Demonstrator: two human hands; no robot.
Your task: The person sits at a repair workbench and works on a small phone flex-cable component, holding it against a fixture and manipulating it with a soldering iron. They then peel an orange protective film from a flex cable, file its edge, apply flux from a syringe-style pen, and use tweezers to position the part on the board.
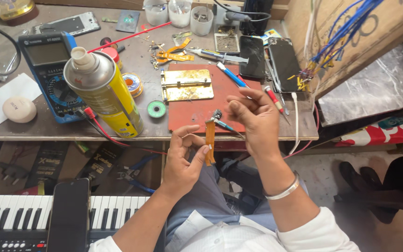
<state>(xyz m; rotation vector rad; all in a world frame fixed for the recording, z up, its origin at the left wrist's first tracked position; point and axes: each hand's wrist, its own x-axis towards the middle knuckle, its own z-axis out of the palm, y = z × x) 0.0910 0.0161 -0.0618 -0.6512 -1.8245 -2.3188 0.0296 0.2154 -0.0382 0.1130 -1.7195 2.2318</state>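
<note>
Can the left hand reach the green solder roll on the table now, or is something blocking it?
Probably not at once: the left hand is pinching an orange flex strip. The green solder roll lies uncovered just beyond it, beside the yellow spray can, so the path looks free.

Pretty packed tabletop (33, 133) here. A yellow spray can (104, 93) stands near the front edge, right beside a blue multimeter (47, 70) with red and black leads. A red mat (201, 109) holds a brass-coloured board holder (186, 85). 2 dark phones (267, 58) lie further right, with screwdrivers (232, 74) between, a green solder spool (156, 109), and 3 white cups (180, 14) at the back.
</note>
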